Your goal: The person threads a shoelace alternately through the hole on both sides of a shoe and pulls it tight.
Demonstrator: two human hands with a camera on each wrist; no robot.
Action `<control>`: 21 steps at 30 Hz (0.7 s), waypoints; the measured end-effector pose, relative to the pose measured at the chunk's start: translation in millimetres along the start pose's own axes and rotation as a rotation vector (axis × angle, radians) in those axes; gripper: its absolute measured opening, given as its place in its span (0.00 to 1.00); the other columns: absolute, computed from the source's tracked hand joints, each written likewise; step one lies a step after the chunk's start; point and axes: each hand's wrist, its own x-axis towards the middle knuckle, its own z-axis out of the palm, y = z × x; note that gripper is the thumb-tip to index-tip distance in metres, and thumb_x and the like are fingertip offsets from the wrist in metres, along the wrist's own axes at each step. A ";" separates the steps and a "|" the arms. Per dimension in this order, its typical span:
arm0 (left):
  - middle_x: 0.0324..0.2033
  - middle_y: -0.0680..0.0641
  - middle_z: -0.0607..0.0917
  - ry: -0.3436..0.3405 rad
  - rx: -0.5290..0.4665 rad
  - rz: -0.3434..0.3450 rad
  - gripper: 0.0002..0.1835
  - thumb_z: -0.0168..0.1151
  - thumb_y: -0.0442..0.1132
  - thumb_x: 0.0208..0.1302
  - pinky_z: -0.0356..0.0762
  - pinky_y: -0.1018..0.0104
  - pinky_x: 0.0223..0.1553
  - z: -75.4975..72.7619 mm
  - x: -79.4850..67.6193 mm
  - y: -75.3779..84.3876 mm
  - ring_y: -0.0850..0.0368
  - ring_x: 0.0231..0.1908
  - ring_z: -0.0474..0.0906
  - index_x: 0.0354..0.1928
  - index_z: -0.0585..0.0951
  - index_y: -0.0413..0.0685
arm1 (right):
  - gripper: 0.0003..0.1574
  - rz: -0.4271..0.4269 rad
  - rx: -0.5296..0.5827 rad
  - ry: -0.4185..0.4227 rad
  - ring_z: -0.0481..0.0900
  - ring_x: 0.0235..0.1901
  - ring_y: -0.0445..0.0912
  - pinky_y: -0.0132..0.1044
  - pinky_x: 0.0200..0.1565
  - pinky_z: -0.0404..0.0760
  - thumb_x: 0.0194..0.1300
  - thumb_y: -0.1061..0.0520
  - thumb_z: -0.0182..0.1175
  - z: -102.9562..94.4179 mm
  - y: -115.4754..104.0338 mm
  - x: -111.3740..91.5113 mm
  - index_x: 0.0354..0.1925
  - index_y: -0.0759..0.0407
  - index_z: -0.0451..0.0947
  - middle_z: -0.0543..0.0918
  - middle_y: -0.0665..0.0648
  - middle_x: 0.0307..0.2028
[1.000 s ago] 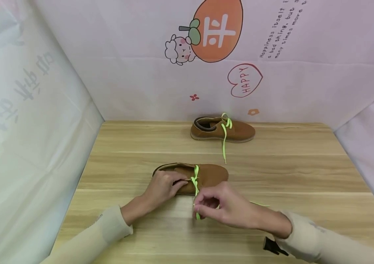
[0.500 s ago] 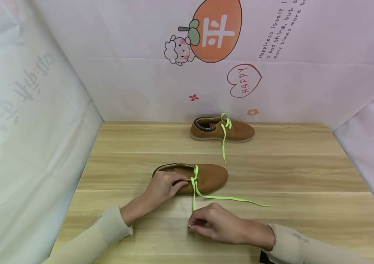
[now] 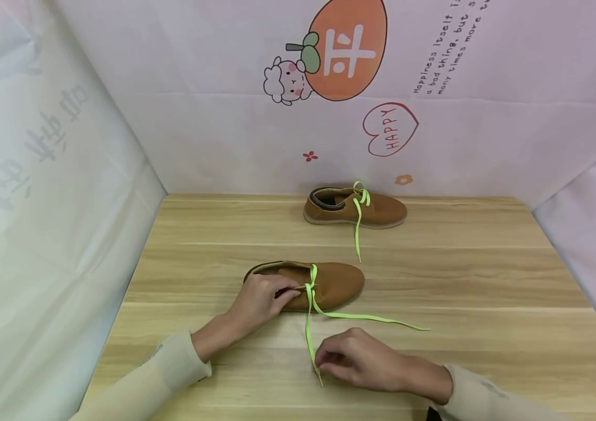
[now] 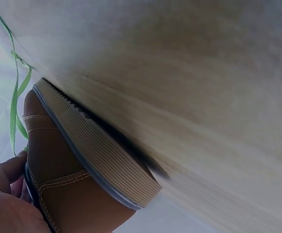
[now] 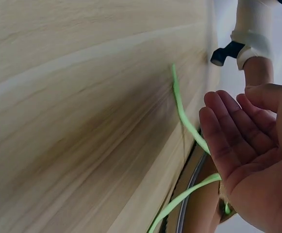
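A brown shoe [image 3: 337, 283] with a light-green shoelace [image 3: 361, 316] lies in the middle of the table, toe to the right. My left hand [image 3: 262, 297] pinches the shoe's upper by the opening, beside the lacing; its fingertips are partly hidden. The left wrist view shows the same shoe [image 4: 63, 145] from its sole side, with part of the left hand [image 4: 7, 199] at its edge. One lace end runs toward the front edge. Right beside that end is my right hand [image 3: 361, 359], its fingers loosely bent. In the right wrist view the lace [image 5: 179, 104] passes outside the right hand's fingers [image 5: 228, 131].
A second brown shoe [image 3: 382, 211] with a green lace [image 3: 357, 228] stands at the back of the wooden table [image 3: 461, 275], near the printed white backdrop [image 3: 214, 134]. White cloth walls rise at both sides. The other lace end stretches rightward over the table.
My right hand has drawn one lace end from the shoe toward the front, then let it go and shifted slightly right. My left hand has kept its place on the shoe.
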 end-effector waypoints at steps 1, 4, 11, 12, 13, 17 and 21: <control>0.35 0.50 0.93 0.002 0.000 0.000 0.04 0.77 0.33 0.63 0.87 0.69 0.39 -0.2 -0.1 0.0 0.60 0.37 0.91 0.39 0.91 0.44 | 0.05 -0.001 -0.006 0.002 0.81 0.40 0.25 0.20 0.42 0.82 0.71 0.65 0.69 -1.5 1.2 -2.2 0.41 0.55 0.86 0.90 0.46 0.37; 0.35 0.50 0.93 0.002 0.000 0.002 0.04 0.77 0.32 0.62 0.87 0.69 0.38 -0.7 0.3 0.1 0.60 0.36 0.91 0.39 0.91 0.44 | 0.06 0.013 -0.031 0.011 0.82 0.40 0.26 0.21 0.41 0.82 0.70 0.66 0.69 -6.7 5.1 -9.3 0.41 0.55 0.86 0.90 0.46 0.38; 0.34 0.49 0.93 0.010 -0.009 0.008 0.04 0.77 0.32 0.63 0.86 0.71 0.36 -0.5 3.2 -1.8 0.60 0.35 0.91 0.39 0.91 0.42 | 0.06 0.094 -0.135 0.052 0.84 0.40 0.29 0.27 0.41 0.85 0.70 0.64 0.70 -21.3 13.6 -25.9 0.43 0.55 0.87 0.90 0.46 0.39; 0.34 0.49 0.93 0.015 -0.013 0.009 0.04 0.77 0.32 0.63 0.86 0.71 0.35 -0.5 3.7 -1.9 0.60 0.35 0.90 0.39 0.91 0.43 | 0.06 0.105 -0.144 0.056 0.84 0.40 0.29 0.27 0.41 0.85 0.70 0.64 0.70 -23.6 14.9 -28.1 0.43 0.55 0.87 0.90 0.46 0.39; 0.34 0.50 0.93 0.022 -0.022 0.010 0.04 0.77 0.33 0.63 0.86 0.71 0.35 -0.6 4.1 -1.8 0.60 0.35 0.90 0.39 0.91 0.43 | 0.05 0.116 -0.151 0.060 0.84 0.40 0.29 0.26 0.40 0.85 0.70 0.64 0.70 -25.9 16.1 -30.2 0.43 0.55 0.87 0.90 0.47 0.39; 0.35 0.51 0.93 0.057 -0.059 -0.004 0.03 0.76 0.34 0.65 0.85 0.71 0.36 -1.2 5.7 -0.9 0.62 0.35 0.89 0.39 0.91 0.44 | 0.07 0.160 -0.152 0.091 0.85 0.36 0.31 0.26 0.36 0.85 0.67 0.66 0.72 -36.1 21.4 -39.9 0.42 0.57 0.87 0.91 0.49 0.37; 0.37 0.50 0.93 0.092 -0.088 -0.062 0.04 0.73 0.33 0.68 0.86 0.70 0.40 -2.7 6.2 0.4 0.62 0.37 0.89 0.42 0.91 0.43 | 0.09 0.203 -0.158 0.138 0.85 0.34 0.33 0.26 0.33 0.84 0.64 0.68 0.73 -47.9 28.8 -51.9 0.41 0.59 0.87 0.91 0.52 0.36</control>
